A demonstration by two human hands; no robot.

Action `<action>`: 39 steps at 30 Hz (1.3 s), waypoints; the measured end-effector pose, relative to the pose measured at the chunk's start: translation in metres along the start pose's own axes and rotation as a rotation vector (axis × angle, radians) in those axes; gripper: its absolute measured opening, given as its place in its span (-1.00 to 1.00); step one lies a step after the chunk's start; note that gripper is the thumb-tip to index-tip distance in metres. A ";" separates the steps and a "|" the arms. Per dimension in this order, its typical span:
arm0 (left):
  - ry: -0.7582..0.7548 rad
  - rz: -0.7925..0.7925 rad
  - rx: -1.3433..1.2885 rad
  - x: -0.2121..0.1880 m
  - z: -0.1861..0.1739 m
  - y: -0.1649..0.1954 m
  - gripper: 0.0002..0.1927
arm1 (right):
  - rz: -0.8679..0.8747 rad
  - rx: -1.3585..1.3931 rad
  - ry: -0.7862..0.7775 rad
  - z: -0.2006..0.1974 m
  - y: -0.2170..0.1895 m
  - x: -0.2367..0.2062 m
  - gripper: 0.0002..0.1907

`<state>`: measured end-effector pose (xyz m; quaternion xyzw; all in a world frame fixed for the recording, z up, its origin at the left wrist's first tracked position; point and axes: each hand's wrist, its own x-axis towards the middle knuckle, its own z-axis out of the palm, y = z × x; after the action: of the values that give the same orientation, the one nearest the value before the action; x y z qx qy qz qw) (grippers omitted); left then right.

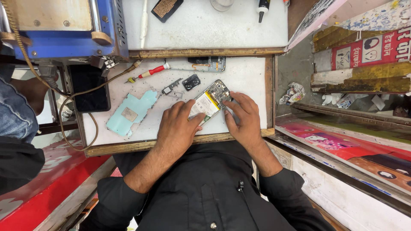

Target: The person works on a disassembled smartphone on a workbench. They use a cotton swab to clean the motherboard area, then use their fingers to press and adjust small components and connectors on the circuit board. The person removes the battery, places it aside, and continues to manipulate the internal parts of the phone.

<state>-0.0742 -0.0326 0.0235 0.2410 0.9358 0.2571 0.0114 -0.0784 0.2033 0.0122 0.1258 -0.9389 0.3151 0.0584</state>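
A: Main thing?
B: Opened phone, back off, lying flat and slanted on the white tabletop. Rectangular, pale yellowish-white battery in the lower part, dark circuit board with small metal bits at the top end.

A: Left hand?
B: Resting on the lower end of the phone, fingers loosely curled over the battery edge, pressing down on it. Not a full grasp, more a flat hold.

A: Right hand?
B: Against the phone's right side, fingers spread a bit, tips touching the frame near the board. Whether something tiny is pinched there, cannot tell.

A: Around it?
B: Light blue back cover, smooth plastic, rounded corners, brownish square patch on it, lying left of the hands. Small screwdriver, red handle and yellowish tip, further up. Little dark square part and thin metal bracket just above the phone. Another flat part with a dark strip at the far edge.

A: Surface?
B: White board, scuffed and speckled with small debris, worn wooden frame around it. Blue metal machine top left, tan braided cable looping down. Black sleeves on both arms.
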 end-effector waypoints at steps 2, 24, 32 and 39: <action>-0.007 0.029 0.021 0.004 -0.001 0.002 -0.58 | -0.012 -0.013 0.005 -0.001 -0.002 0.001 -0.68; 0.049 0.060 0.054 0.005 0.011 0.006 -0.56 | -0.066 -0.092 -0.026 0.005 0.000 -0.005 -0.64; 0.080 0.135 0.131 0.038 0.023 0.004 -0.60 | -0.081 -0.082 0.009 0.003 -0.002 -0.004 -0.69; 0.131 0.237 0.035 0.038 0.024 -0.008 -0.59 | -0.026 -0.033 -0.005 -0.003 -0.004 -0.002 -0.63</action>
<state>-0.1077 -0.0103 0.0028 0.3326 0.9040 0.2552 -0.0842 -0.0754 0.2026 0.0168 0.1381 -0.9423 0.2986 0.0621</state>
